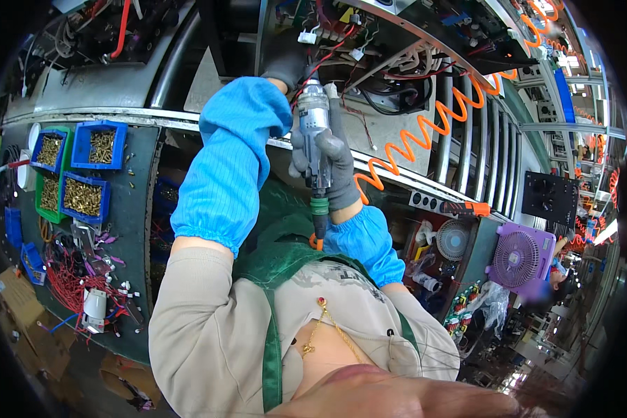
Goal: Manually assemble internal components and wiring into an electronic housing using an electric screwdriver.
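Pneumatic screwdriver sits upright at the middle of my view, nose pointing up into the open metal chassis full of wires. My right hand, in a grey glove, is wrapped around the tool's silver body, grip pressed tight on it, thumb lying across the front. The green fitting at the tool's lower end shows just under that hand, and the orange coiled air hose loops away to the right across the chassis rim. My left hand, gloved in grey too, is up at the tool's tip by the wiring; I cannot tell whether its grip is spread or pinching anything, as the blue sleeve and the tool hide the fingers. Off to the left, on the dark tabletop, I see 4 blue bins of brass-coloured screws, with a tangle of red wires lower down. A purple fan stands at the right, well apart from both hands.
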`<state>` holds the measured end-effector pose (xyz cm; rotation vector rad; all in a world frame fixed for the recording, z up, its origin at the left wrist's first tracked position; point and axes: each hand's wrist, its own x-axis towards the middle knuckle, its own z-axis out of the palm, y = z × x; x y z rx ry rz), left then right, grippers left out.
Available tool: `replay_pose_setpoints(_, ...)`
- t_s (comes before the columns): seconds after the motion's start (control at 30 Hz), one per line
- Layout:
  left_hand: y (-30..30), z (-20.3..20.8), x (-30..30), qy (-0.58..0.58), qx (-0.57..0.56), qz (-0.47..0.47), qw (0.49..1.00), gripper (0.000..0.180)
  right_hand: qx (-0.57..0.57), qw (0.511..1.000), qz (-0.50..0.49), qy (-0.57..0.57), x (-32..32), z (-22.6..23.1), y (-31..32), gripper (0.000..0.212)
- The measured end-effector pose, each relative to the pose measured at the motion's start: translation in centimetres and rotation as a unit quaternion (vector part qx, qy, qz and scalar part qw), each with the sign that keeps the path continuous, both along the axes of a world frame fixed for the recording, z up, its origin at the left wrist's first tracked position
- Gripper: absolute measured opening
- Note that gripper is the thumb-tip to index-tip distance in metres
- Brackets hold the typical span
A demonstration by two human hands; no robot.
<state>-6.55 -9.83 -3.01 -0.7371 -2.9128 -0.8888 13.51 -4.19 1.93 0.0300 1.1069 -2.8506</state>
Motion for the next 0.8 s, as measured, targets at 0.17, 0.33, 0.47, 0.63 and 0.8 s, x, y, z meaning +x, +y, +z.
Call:
replay_pose_setpoints(0.17, 0.1, -1.9, -0.2, -0.014, 0.089, -0.020, 0.996, 0.023, 0.049, 0.998, -0.031, -0.018, -0.2, 0.0, -0.1, 0.096)
replay_pose_setpoints(0.33, -0.1, -2.5, 0.2, -0.049, 0.209, -0.044, 0.976, 0.023, 0.047, 0.996, -0.057, -0.045, 0.0, 0.0, -1.1, 0.102)
replay_pose_setpoints(0.47, -0.5, -2.8, 0.5, -0.080, 0.300, -0.054, 0.949, 0.023, 0.058, 0.993, -0.083, -0.064, 0.0, -0.5, -2.2, 0.103)
replay_pose_setpoints(0.63, 0.3, -2.3, -0.6, 0.041, 0.364, -0.035, 0.930, 0.020, -0.002, 0.995, -0.098, -0.026, -0.6, -1.0, -3.7, 0.102)
replay_pose_setpoints(0.8, 0.3, -1.5, -0.6, 0.146, 0.322, -0.023, 0.935, 0.014, -0.062, 0.993, -0.102, -0.004, -0.6, -1.0, -5.0, 0.098)
